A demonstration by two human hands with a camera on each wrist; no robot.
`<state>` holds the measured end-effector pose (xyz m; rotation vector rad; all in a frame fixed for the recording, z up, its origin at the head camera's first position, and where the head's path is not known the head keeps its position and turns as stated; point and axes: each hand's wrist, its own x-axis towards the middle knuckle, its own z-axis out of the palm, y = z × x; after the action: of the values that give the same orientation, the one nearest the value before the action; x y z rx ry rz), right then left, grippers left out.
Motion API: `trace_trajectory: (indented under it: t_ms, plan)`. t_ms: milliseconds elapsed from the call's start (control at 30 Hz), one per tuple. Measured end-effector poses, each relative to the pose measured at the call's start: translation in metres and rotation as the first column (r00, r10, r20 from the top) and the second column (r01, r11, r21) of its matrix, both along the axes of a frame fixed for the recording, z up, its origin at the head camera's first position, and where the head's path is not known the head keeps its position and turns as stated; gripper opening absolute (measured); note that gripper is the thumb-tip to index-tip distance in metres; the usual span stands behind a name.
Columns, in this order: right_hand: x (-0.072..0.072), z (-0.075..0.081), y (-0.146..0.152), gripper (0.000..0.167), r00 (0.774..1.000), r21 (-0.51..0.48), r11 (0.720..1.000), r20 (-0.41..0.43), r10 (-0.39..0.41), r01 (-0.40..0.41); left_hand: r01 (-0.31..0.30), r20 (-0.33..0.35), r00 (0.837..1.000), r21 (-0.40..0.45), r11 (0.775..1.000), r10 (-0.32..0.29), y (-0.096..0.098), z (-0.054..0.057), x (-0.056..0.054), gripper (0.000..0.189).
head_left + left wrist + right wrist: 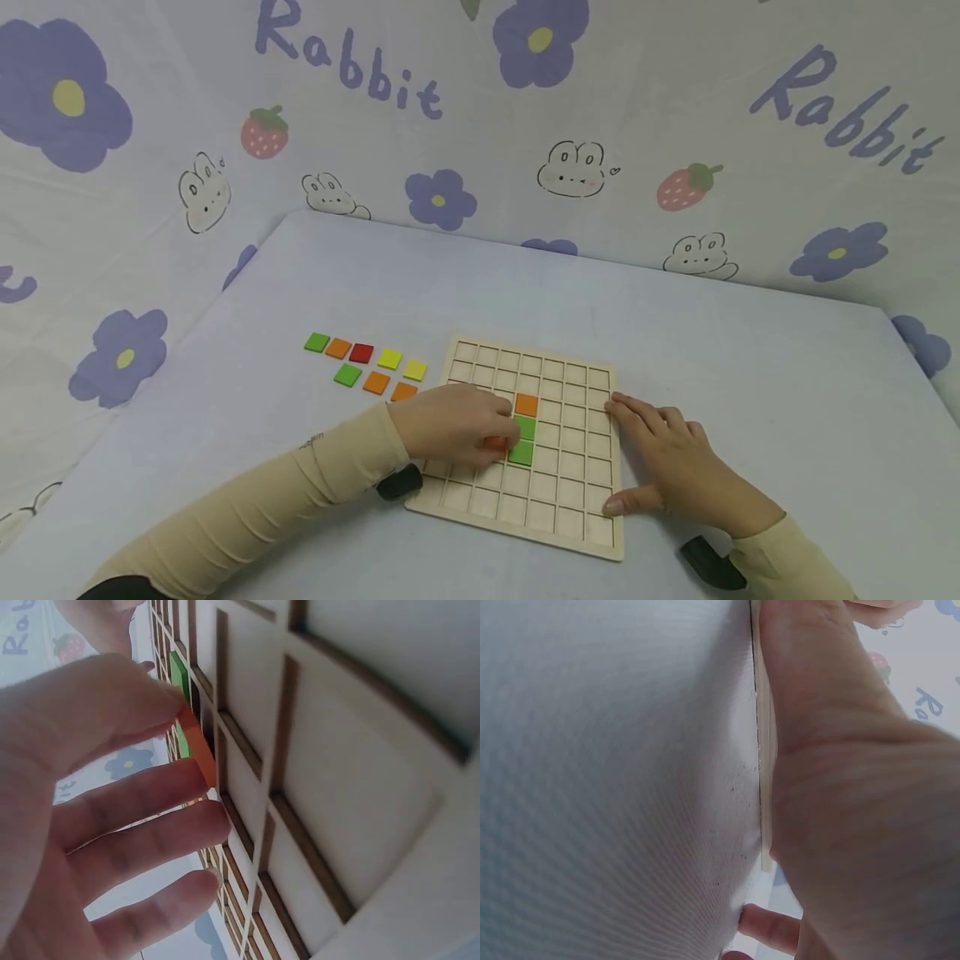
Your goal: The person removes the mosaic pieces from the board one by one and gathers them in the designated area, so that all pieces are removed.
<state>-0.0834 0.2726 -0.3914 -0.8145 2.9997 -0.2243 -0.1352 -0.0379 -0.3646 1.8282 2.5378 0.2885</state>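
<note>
A wooden grid board [513,533] lies on the white table. Over its middle cells my left hand [453,423] pinches an orange square tile [198,746] between thumb and index finger; the other fingers are extended. The tile is tilted against the grid, one column left of the placed ones. Three tiles sit in one column of the board: an orange one [527,405], then a green one [527,428], partly behind my fingertips, and a green one [521,453] nearest me. With fingers and thumb spread, my right hand [667,458] rests at the board's right edge.
Left of the board lie several loose square tiles in two rows, among them a red tile [362,353], a yellow tile [389,359] and a green tile [347,375]. A patterned cloth [480,125] hangs behind the table's far edge.
</note>
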Motion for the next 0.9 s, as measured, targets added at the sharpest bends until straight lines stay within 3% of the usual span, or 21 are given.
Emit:
trace_trajectory:
  t_ms: [300,567,667,900]
  plan:
    - [0.000,0.002,-0.001,0.116,1.000,-0.002,1.000,0.004,-0.002,0.002,0.001,0.024,1.000,-0.035,0.999,-0.001,-0.003,0.000,-0.002,0.010]
    - [0.000,0.001,-0.001,0.117,1.000,-0.002,1.000,-0.001,-0.002,0.002,0.045,0.137,0.989,0.023,0.999,-0.048,-0.008,0.001,-0.004,0.005]
    - [0.001,0.000,-0.001,0.116,1.000,-0.008,1.000,-0.002,0.000,0.000,0.014,0.147,0.989,0.026,1.000,-0.018,-0.014,0.004,-0.004,0.003]
    - [0.000,0.000,-0.001,0.116,1.000,-0.004,1.000,-0.014,0.005,-0.005,-0.122,0.197,0.972,-0.060,0.991,0.131,-0.040,0.015,-0.004,0.005]
